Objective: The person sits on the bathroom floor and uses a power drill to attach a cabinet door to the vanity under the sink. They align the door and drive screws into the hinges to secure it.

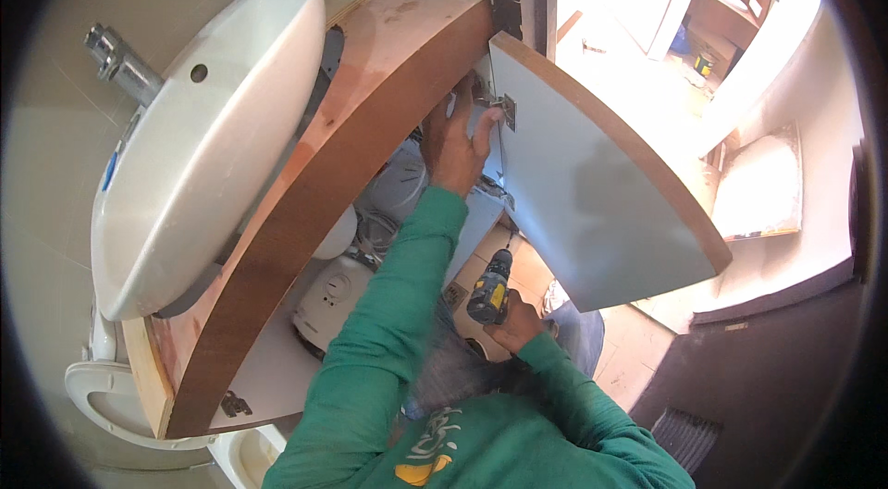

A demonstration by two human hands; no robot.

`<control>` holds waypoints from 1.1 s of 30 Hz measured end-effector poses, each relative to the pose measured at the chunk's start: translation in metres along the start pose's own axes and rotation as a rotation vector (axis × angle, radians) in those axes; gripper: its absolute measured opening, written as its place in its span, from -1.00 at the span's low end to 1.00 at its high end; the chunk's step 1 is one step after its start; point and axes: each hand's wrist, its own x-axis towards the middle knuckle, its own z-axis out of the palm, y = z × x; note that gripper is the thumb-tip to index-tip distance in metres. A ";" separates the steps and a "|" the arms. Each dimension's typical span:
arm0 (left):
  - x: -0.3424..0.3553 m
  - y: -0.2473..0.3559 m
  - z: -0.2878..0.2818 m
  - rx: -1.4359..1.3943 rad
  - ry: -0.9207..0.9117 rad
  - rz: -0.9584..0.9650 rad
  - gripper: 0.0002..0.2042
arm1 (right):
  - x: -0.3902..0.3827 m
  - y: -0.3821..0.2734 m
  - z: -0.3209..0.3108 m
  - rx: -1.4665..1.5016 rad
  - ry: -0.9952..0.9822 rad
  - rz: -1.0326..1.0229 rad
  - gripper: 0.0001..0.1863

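My left hand reaches up under the curved counter front, beside the upper metal hinge. Its thumb and fingers are spread apart near the hinge; some fingertips are hidden in shadow inside the cabinet. That hinge joins the cabinet to a swung-out door with a pale grey inner face and a brown edge. Low down, my right hand is wrapped round the grip of a black and yellow cordless drill, whose bit points up near the door's lower inner corner.
On the brown curved counter sits a white basin with a chrome tap. Inside the cabinet are a white appliance and coiled cables. A toilet seat stands at lower left. A bright doorway opens at upper right.
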 end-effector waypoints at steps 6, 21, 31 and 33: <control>0.014 -0.022 -0.013 0.163 -0.037 0.268 -0.38 | -0.001 -0.005 -0.014 0.016 -0.089 0.073 -0.27; -0.014 -0.012 -0.049 -0.306 -0.039 -0.515 -0.46 | -0.035 -0.014 -0.037 0.159 -0.045 -0.328 -0.17; -0.105 0.034 -0.147 -1.013 -0.328 -0.637 0.21 | -0.024 -0.151 -0.077 -0.088 0.162 -0.428 -0.09; -0.116 0.029 -0.160 -1.019 -0.304 -0.584 0.31 | -0.019 -0.184 -0.084 -0.194 0.126 -0.367 -0.09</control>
